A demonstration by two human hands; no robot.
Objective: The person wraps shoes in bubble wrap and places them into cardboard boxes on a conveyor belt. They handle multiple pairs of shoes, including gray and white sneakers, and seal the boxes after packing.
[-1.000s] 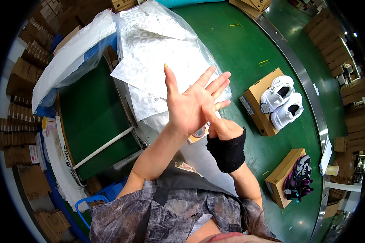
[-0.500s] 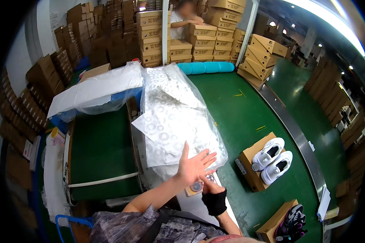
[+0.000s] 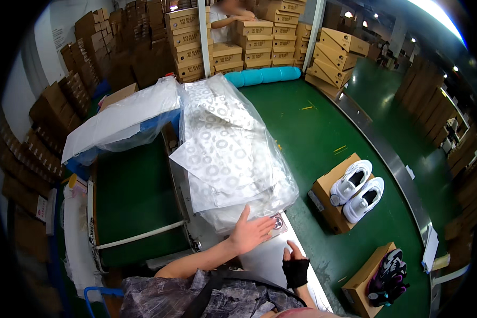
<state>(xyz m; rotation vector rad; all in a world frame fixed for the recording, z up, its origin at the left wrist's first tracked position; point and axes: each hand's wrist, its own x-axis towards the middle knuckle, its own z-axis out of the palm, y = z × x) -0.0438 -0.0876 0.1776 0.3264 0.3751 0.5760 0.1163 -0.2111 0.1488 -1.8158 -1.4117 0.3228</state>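
Observation:
My left hand (image 3: 250, 233) is stretched flat, fingers together and thumb raised, over the near edge of a pile of white printed wrapping paper (image 3: 222, 143) in clear plastic. By its fingertips lies a small flat piece with dark round marks (image 3: 279, 224), partly covered by the hand. To the right, my right hand (image 3: 296, 266), in a black fingerless glove, is held above the edge of the white tabletop (image 3: 262, 265). Its thumb and forefinger are extended and slightly apart, with nothing visible between them; the other fingers are hard to see.
White sneakers (image 3: 358, 191) sit on a cardboard shoebox (image 3: 323, 199) on the green conveyor (image 3: 297, 132). Dark sneakers (image 3: 389, 278) lie at another box (image 3: 359, 291), nearer. A turquoise roll (image 3: 262, 77) crosses the far end, before stacked shoeboxes (image 3: 257, 42) and a person (image 3: 222, 24).
My right hand has moved away from the left, rightward and down. The left hand has tipped flatter and lower, its fingers closer together. The shoes and boxes shift slightly with the view.

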